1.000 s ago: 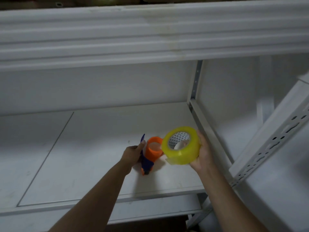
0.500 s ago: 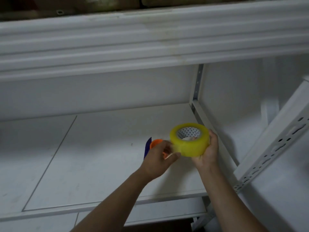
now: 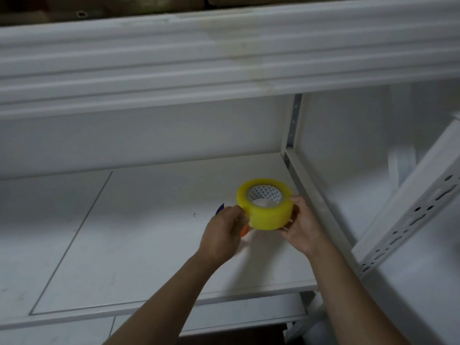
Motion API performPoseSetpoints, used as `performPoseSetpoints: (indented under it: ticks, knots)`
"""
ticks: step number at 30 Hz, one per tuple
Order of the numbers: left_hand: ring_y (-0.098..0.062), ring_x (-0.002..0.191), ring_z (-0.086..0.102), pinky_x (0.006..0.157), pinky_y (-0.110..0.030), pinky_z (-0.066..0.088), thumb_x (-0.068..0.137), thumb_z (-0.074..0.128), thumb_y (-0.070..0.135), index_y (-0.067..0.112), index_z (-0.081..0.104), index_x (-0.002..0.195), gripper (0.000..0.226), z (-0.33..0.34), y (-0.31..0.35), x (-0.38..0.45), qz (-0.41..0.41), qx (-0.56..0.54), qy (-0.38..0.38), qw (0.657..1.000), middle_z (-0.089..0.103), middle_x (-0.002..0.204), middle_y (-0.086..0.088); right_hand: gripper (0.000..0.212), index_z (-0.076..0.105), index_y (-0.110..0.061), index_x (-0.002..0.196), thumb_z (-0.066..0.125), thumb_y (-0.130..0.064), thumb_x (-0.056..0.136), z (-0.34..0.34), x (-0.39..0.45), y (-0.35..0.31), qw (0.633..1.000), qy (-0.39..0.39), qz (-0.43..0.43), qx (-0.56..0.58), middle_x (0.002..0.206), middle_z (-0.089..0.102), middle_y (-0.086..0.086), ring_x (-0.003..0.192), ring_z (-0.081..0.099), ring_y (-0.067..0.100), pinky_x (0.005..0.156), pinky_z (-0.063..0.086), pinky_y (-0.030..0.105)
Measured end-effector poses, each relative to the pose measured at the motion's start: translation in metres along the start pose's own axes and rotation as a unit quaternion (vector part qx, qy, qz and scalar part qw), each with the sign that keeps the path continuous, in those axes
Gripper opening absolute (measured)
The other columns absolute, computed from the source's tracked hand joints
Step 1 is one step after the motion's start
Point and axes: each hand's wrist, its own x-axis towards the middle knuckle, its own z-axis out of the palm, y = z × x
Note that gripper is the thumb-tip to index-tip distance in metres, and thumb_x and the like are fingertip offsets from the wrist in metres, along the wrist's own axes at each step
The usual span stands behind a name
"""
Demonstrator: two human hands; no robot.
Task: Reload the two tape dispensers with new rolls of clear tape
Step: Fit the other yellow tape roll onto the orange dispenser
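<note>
Left hand (image 3: 224, 230) left dispenser (image 3: 220, 209), now grips roll (image 3: 265, 205).

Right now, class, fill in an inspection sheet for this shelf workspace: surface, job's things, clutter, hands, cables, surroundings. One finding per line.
Surface: white shelf board with a thin seam line and a few small specks.
Job's things: yellowish tape roll held above the shelf; tape dispenser, blue and orange, mostly hidden behind the left hand.
Clutter: nothing seen.
Hands: left hand grips the roll's left side; right hand holds its right side.
Cables: nothing seen.
Surroundings: perforated white upright at right; upper shelf edge with a yellowish stain.
</note>
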Motion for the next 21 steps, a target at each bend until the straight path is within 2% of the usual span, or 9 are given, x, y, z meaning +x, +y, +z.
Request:
performPoseSetpoints:
  ticks: [3,6,9,11,14,16,17,19,21]
  knots:
    - [-0.009,0.067,0.051,0.059,-0.022,0.038,0.087,0.051,0.019,0.022,0.053,0.078,0.010,-0.011,-0.005,0.003,-0.021,-0.021,0.003,1.000,0.058,0.074,0.003,0.013,0.062,-0.012,0.096,0.055,-0.021,0.092,0.003,-0.005,-0.005,0.994,-0.028,0.011,-0.103,0.090,0.060,0.009,0.074,0.060,0.023,0.060,0.049,0.034]
    - [-0.004,0.069,0.052,0.059,-0.013,0.036,0.084,0.042,0.015,0.014,0.055,0.080,0.013,-0.014,-0.007,0.003,-0.044,-0.044,-0.015,0.998,0.061,0.078,-0.001,0.014,0.062,-0.009,0.102,0.056,-0.016,0.091,0.011,-0.008,-0.008,0.986,-0.045,0.018,-0.157,0.092,0.060,0.011,0.072,0.062,0.025,0.061,0.050,0.035]
    - [-0.012,0.075,0.059,0.064,-0.018,0.043,0.080,0.039,0.011,0.009,0.058,0.084,0.019,-0.017,-0.005,0.002,-0.075,-0.090,-0.026,0.993,0.065,0.081,-0.005,0.023,0.060,-0.008,0.112,0.055,-0.017,0.091,0.015,-0.008,-0.009,0.990,-0.043,0.016,-0.135,0.097,0.059,0.012,0.073,0.061,0.024,0.058,0.050,0.033]
    - [-0.015,0.081,0.063,0.072,-0.020,0.048,0.089,0.044,0.008,0.007,0.062,0.088,0.019,-0.022,0.000,0.004,-0.131,-0.202,-0.010,0.970,0.069,0.086,-0.007,0.027,0.058,-0.009,0.116,0.056,-0.019,0.091,0.015,-0.007,-0.006,0.996,-0.036,0.012,-0.080,0.100,0.059,0.011,0.075,0.061,0.024,0.058,0.050,0.032]
    - [-0.020,0.094,0.065,0.087,-0.029,0.049,0.096,0.045,0.005,0.007,0.066,0.093,0.022,-0.028,-0.005,0.006,-0.253,-0.335,0.069,0.905,0.070,0.099,-0.015,0.033,0.057,-0.013,0.122,0.059,-0.024,0.090,0.012,-0.006,-0.002,0.999,-0.034,0.008,-0.005,0.107,0.062,0.010,0.084,0.063,0.024,0.065,0.051,0.033]
    - [-0.023,0.099,0.064,0.089,-0.034,0.048,0.096,0.047,0.014,0.016,0.066,0.097,0.019,-0.027,-0.020,0.003,-0.328,-0.265,0.092,0.902,0.070,0.105,-0.010,0.032,0.058,-0.016,0.120,0.059,-0.028,0.091,0.010,-0.005,-0.001,0.999,-0.027,0.007,0.022,0.108,0.063,0.008,0.088,0.063,0.024,0.069,0.052,0.032]
    - [-0.022,0.100,0.061,0.089,-0.034,0.048,0.096,0.049,0.021,0.018,0.064,0.103,0.016,-0.025,-0.028,-0.001,-0.358,-0.215,0.073,0.906,0.068,0.108,-0.007,0.031,0.059,-0.017,0.119,0.059,-0.029,0.091,0.009,-0.005,0.000,0.999,-0.023,0.006,0.029,0.108,0.064,0.007,0.089,0.063,0.023,0.070,0.052,0.031]
    - [-0.020,0.098,0.059,0.086,-0.034,0.046,0.095,0.053,0.033,0.016,0.055,0.122,0.032,-0.019,-0.036,-0.008,-0.406,-0.161,0.007,0.900,0.064,0.106,-0.001,0.030,0.060,-0.018,0.117,0.059,-0.032,0.091,0.007,-0.004,0.001,0.999,-0.014,0.005,0.030,0.106,0.064,0.006,0.090,0.062,0.023,0.071,0.051,0.031]
    - [-0.021,0.096,0.063,0.089,-0.038,0.050,0.092,0.058,0.037,0.014,0.045,0.135,0.050,-0.012,-0.041,-0.012,-0.430,-0.167,-0.050,0.886,0.063,0.098,0.002,0.029,0.060,-0.018,0.116,0.059,-0.033,0.091,0.007,-0.003,0.003,1.000,-0.012,0.008,0.020,0.106,0.064,0.006,0.090,0.062,0.023,0.072,0.050,0.032]
